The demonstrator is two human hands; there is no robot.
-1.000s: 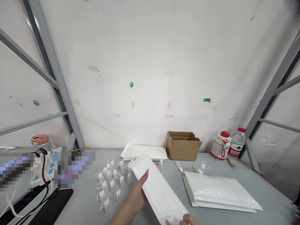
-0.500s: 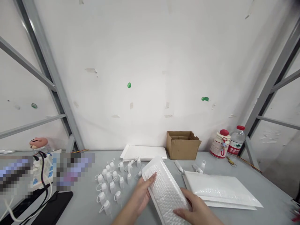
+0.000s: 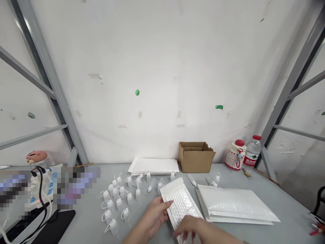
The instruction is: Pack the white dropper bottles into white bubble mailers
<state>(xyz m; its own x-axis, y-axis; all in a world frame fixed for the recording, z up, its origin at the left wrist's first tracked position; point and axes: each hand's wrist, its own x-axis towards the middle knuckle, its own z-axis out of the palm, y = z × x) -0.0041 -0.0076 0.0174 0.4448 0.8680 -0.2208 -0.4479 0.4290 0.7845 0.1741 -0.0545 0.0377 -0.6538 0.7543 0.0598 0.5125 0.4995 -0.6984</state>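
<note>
— What's hidden or cut off?

— The grey table (image 3: 86,217) leaves the view at the bottom, and pixelated patches (image 3: 78,186) mask things at its left. The stack of white mailers (image 3: 236,201), on the right, is in plain sight.

— And the bubble mailer (image 3: 180,200)?

— Over the table's near middle, left of that stack, its lower end lost behind the right hand (image 3: 194,227). The left hand (image 3: 157,216) pinches its left edge, thumb on top; the right's fingers curl over it (gripping or merely touching, I can't tell).

— Containers?

— The cardboard box (image 3: 196,163) is open-topped, its floor hidden. The lidded jar (image 3: 233,157) partly covers the drink bottle (image 3: 252,154). Small capped bottles (image 3: 119,204) look translucent, contents too faint to judge
</note>
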